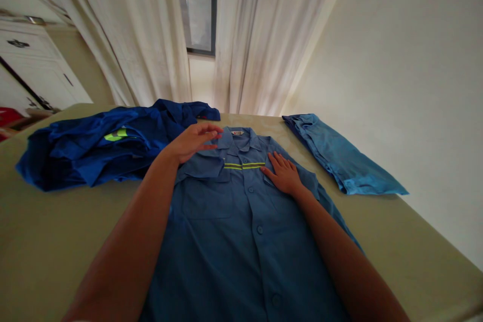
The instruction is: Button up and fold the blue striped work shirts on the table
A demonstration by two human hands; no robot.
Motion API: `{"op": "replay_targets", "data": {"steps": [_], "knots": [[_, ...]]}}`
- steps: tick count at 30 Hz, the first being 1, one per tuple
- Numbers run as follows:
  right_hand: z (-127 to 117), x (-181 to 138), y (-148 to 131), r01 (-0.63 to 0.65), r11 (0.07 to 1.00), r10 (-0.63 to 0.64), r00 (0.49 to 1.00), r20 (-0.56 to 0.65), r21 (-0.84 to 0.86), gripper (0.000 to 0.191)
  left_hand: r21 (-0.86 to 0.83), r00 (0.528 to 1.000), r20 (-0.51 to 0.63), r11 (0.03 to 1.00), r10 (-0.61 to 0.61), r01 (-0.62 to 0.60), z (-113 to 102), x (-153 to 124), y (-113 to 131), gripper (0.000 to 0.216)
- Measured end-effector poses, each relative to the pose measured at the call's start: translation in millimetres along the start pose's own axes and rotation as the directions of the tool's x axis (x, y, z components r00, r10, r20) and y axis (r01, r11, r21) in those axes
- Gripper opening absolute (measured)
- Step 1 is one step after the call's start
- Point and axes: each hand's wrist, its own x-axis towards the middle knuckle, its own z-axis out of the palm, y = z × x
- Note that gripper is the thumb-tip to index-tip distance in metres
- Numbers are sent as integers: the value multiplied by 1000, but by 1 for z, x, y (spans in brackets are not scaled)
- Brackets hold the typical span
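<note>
Bare forearms [130,241], hands [190,143] [284,175] apart: left loosely cupped, right flat on creased, button-front blue shirt [236,231]

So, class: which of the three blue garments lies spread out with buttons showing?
The middle one, the grey-blue shirt under the right hand; the darker garment at left is heaped, the lighter garment at right folded.

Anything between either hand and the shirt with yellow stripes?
Nothing visible. The right hand lies flat on the shirt; the left hand is over its opposite side, contact unclear. The dark blue bundle and light blue folded garment lie to either side.
</note>
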Motion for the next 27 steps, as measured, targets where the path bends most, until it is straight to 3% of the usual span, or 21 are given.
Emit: {"op": "replay_targets", "data": {"steps": [1,3,5,8,10,12,14,16,17,19,20,21,23,25,27], "knots": [[0,0,0,-1,1000,1,1000,0,1,86,8,998,-59,1000,21,-21,-2,1,-2,37],[-1,-1,0,0,1000,-1,1000,3,9,85,189,973,-226,982,41,3,-7,6,-10,30],[-2,-2,-1,5,1000,-5,1000,5,21,85,437,942,-334,889,18,138,-12,11,-23,25],[-3,-2,-1,1,999,-1,1000,1,37,86,592,938,-330,750,-109,296,-11,15,-42,19],[-3,-2,-1,0,999,0,1000,-8,36,86,580,949,-279,761,-147,289,-4,15,-50,22],[-2,-2,-2,5,1000,-4,1000,-19,26,86,483,971,-209,851,-118,208,5,13,-51,33],[-2,-2,-2,12,1000,-11,1000,-26,15,86,185,993,-112,981,-42,62,13,12,-48,47],[-2,-2,-2,16,1000,-16,1000,-26,10,85,-164,995,-98,985,36,-52,16,13,-44,55],[-2,-2,-2,15,1000,-15,1000,-26,8,85,-228,991,-130,972,31,-60,15,14,-43,55],[-2,-2,-1,10,1000,-10,1000,-27,6,84,-21,971,-233,999,-51,48,12,15,-44,51],[-2,-2,-1,7,1000,-6,1000,-27,5,84,187,954,-285,971,-89,147,9,15,-46,48],[-2,-2,-1,6,1000,-5,1000,-27,3,84,405,937,-331,881,-108,245,7,14,-49,46],[-1,-2,-1,9,1000,-9,1000,-29,1,85,708,907,-412,597,-87,378,4,10,-55,46],[-1,-2,-1,12,1000,-12,1000,-28,0,85,809,887,-460,393,-38,436,1,6,-61,49],[-2,-2,-1,13,1000,-13,1000,-23,6,85,829,880,-475,324,-19,455,-1,5,-64,49]]}}
